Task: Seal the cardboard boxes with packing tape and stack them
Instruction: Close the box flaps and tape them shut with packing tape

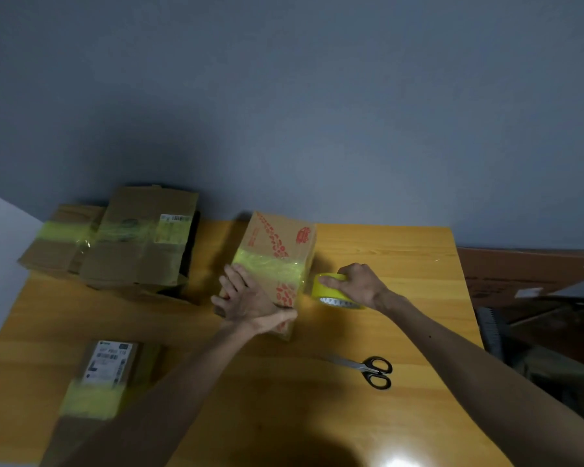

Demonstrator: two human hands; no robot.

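Note:
A cardboard box with red print (277, 244) stands in the middle of the wooden table (402, 264). A band of yellow tape crosses its top and runs off its right edge to a yellow tape roll (331, 289). My right hand (359, 284) grips that roll just right of the box, low near the table. My left hand (246, 294) lies flat on the near part of the box top, fingers straight, pressing it down.
Two taped boxes (142, 244) (59, 241) sit at the back left. Another taped box with a white label (102, 375) lies near the front left. Black-handled scissors (368, 367) lie at the front right. A dark wall rises behind the table.

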